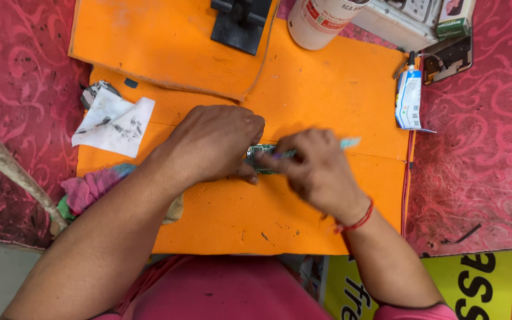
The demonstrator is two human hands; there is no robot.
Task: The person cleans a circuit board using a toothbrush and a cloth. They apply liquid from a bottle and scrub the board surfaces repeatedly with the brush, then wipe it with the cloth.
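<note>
At the middle of the bench, on the orange mat (327, 89), the left hand (214, 145) presses down on a small green circuit board (260, 159), its fingers (245, 173) closed along the board's near edge and thumb side so that most of the board is hidden. The right hand (312, 169) meets it from the right, fingers pinched narrow around a slim pale-blue tool (346, 143) whose working end lies at the board; the hand is blurred, so the exact contact cannot be told. Judging by this, work on the board is under way, not finished: it is pinned flat and the tool is on it, and no loose parts show beside it. A smudged white tissue (114, 123) lies toward the mat's left edge, a bundled coloured rag (93, 186) at the near left corner. Toward the far edge sit a black block (241, 24) and a white canister (318, 21); a small white-and-blue tube (409, 98) lies at the right edge. Bare mat lies open before the hands, toward the near edge.
</note>
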